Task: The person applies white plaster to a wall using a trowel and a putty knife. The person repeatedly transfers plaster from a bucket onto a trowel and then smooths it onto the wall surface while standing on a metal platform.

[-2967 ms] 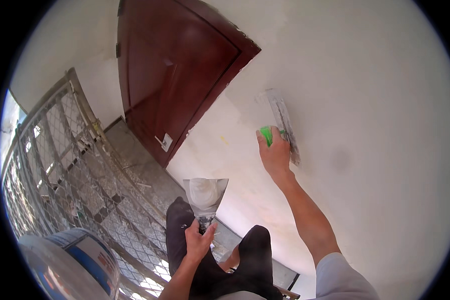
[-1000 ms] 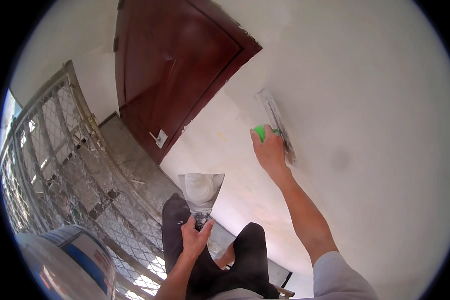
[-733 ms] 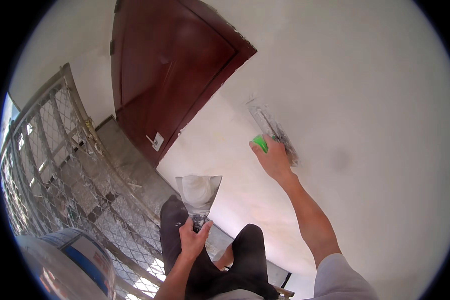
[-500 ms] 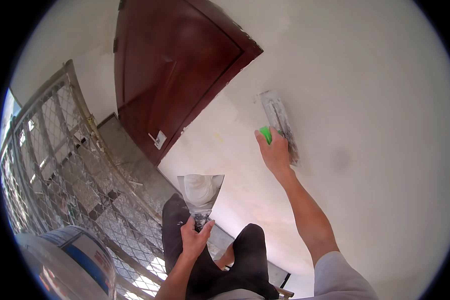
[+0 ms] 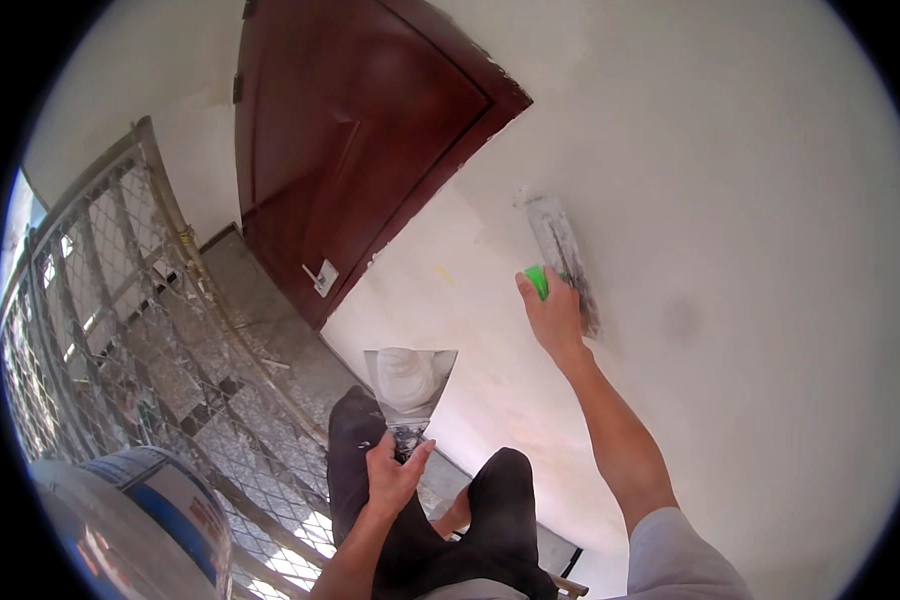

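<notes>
**Bare right hand point(image 5: 555, 310) and bare left hand point(image 5: 395, 475), each grasping a tool**

The right fingers are curling around the bright green grip point(image 5: 538, 282) of a long, rectangular, whitish-smeared metal trowel; their tips are partly hidden. The trowel's blade point(image 5: 558, 240) is standing lengthwise at the smooth off-white wall point(image 5: 750, 250), its upper end leaning toward the door side; whether its whole face is touching cannot be told.

The left fingers are clasping the dark, paste-spotted handle point(image 5: 408, 437) of a broad, flaring metal scraper point(image 5: 432, 405). Its blade is pointing away from the body and bearing a rounded mound of creamy white paste point(image 5: 407, 375). The scraper is lying lower than the trowel and well apart from it.

Farther outward, two black-trousered legs point(image 5: 500, 490) are bending below. A dark red panelled door point(image 5: 360, 130) is occupying the upper left, a grey mesh-filled metal railing point(image 5: 100, 290) is curving along the left, and a white-and-blue rounded bucket point(image 5: 140, 520) is filling the lower left corner.
</notes>
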The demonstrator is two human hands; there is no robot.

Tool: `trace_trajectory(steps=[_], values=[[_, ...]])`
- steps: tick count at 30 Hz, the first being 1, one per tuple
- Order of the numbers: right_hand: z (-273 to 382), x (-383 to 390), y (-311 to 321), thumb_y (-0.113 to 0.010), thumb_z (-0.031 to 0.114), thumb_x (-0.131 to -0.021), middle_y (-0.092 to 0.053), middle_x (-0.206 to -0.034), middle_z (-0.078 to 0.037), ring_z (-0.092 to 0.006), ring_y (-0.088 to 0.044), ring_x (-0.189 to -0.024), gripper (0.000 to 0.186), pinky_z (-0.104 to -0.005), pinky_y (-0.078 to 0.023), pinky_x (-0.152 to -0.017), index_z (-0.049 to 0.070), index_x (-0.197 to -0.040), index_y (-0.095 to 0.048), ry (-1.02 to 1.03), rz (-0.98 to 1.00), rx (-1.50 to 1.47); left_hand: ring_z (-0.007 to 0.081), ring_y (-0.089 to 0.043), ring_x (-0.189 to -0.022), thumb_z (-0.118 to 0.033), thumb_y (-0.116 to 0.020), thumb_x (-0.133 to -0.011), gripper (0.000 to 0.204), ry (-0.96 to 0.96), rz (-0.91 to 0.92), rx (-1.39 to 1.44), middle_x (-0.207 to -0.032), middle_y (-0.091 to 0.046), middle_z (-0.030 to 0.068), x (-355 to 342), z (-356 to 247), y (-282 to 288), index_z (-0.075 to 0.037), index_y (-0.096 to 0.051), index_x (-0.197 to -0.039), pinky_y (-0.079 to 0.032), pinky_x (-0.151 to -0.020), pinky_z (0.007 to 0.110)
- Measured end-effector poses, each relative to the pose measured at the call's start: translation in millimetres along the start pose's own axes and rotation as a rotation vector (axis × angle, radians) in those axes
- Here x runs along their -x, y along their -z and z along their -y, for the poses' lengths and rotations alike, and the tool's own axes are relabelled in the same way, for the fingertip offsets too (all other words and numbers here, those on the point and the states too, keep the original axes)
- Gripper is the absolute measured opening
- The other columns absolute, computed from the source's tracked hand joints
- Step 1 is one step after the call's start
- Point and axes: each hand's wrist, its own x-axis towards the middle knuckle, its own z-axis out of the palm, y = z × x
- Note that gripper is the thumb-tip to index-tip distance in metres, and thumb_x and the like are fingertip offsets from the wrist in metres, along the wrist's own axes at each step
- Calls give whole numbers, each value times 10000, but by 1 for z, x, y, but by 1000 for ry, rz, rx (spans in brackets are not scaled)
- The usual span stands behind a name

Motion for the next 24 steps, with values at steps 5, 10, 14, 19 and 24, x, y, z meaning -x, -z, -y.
trace_trajectory(steps=[5,10,14,19,24], values=[[3,-8,-10,-638,340,-950,-663,-835,-263,-472,-620,-832,352,-515,-476,-730,-12,-970,-616,-48,36,14,56,-562,-544,-153,-801,-856,235,10,-15,-15,-612,-636,24,-1,-4,2,25,-650,-881,-455,-505,255],[4,-5,-12,-639,347,-948,-664,-829,-264,-467,-627,-834,372,-508,-483,-746,-24,-970,-620,-42,39,53,54,-558,-543,-156,-800,-858,239,1,-15,5,-608,-634,24,0,-3,2,26,-646,-879,-454,-504,255],[11,25,-10,-665,332,-938,-662,-809,-260,-447,-640,-838,364,-496,-493,-754,-28,-969,-620,-65,112,-5,60,-563,-559,-154,-797,-864,235,1,-12,-30,-619,-639,27,1,5,8,25,-648,-895,-463,-521,262],[-62,118,-27,-701,257,-913,-671,-801,-256,-424,-680,-796,285,-503,-535,-718,9,-998,-591,-26,286,158,70,-574,-591,-140,-768,-887,219,-119,-19,-59,-637,-642,45,7,-16,-1,35,-637,-902,-472,-544,276],[-34,119,8,-742,236,-876,-685,-819,-226,-405,-682,-774,290,-481,-539,-724,12,-1000,-607,30,203,-27,120,-576,-577,-135,-721,-914,199,-94,29,-321,-601,-612,60,-16,-75,48,25,-611,-869,-466,-553,322]])
